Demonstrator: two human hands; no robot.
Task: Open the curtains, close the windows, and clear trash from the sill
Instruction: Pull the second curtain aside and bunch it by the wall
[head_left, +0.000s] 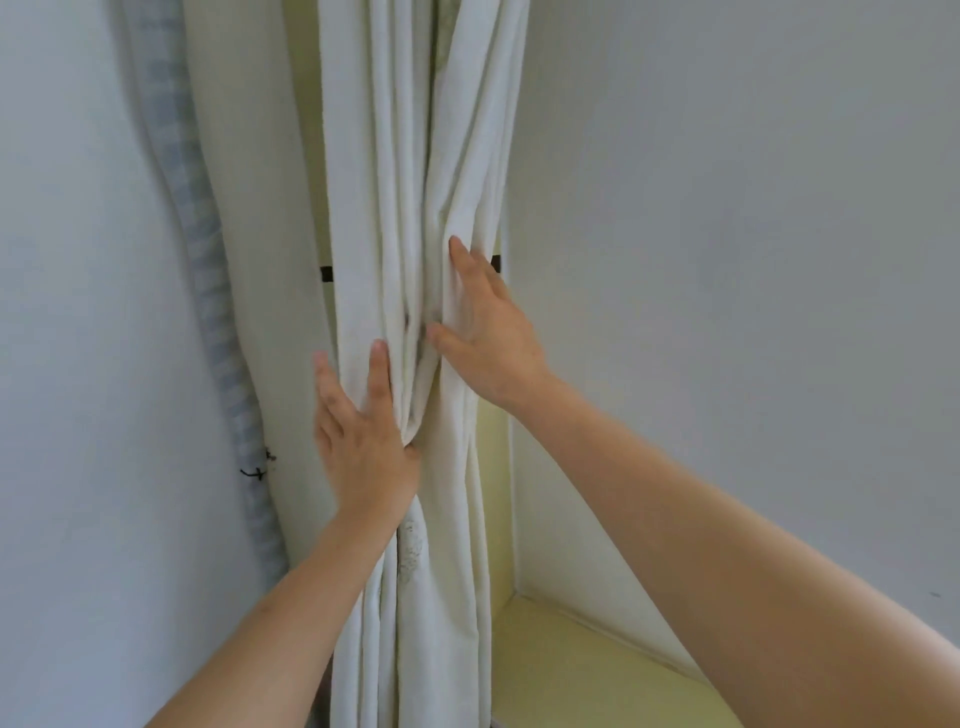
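White curtain (395, 208) hangs bunched between grey walls (727, 208).

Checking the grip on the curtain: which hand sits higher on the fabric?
The right hand. Its fingertips reach up near the dark band, while the left hand presses the curtain lower down.

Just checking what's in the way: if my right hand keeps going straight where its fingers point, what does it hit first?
The right hand already lies on the bunched curtain; going on up-left, it meets more of those folds first. What lies behind them is hidden.
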